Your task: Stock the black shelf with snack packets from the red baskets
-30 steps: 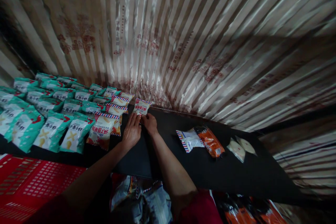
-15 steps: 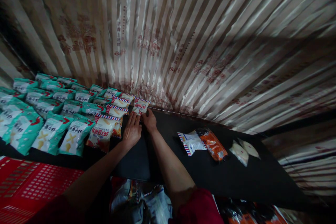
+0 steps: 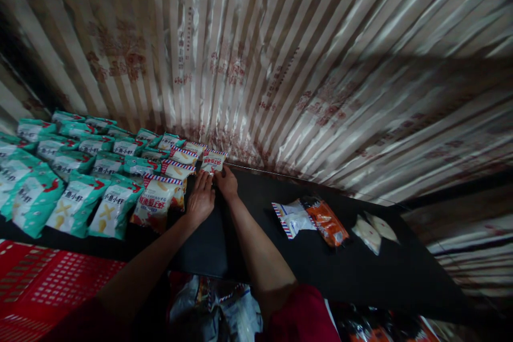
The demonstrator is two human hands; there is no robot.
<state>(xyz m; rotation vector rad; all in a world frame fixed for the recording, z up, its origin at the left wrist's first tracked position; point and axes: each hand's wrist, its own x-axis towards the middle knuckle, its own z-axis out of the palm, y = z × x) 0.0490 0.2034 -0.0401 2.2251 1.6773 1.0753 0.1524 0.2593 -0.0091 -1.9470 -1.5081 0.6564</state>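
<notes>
A small white snack bag (image 3: 213, 160) with red lettering and a striped top edge stands at the back of the black shelf. My left hand (image 3: 201, 199) grips its lower left part, fingers close together. At the lower right corner of that bag, my right hand (image 3: 227, 184) is closed, with its fingertips partly hidden. Left of my hands, a column of matching snack bags runs toward the front, the nearest being a larger-looking bag (image 3: 154, 200). Rows of teal snack bags (image 3: 114, 206) stand beside that column.
On the black shelf (image 3: 320, 272) to the right lie a striped-edge bag (image 3: 294, 218), an orange packet (image 3: 326, 220) and two pale packets (image 3: 367, 234). A red basket (image 3: 60, 278) is at lower left. More packets (image 3: 240, 312) lie below the front edge. A pleated patterned curtain (image 3: 256, 53) hangs behind.
The snack bag between my hands has shifted very slightly left, and both hands have moved a little with it. The view has shifted slightly; the other bags stay in place.
</notes>
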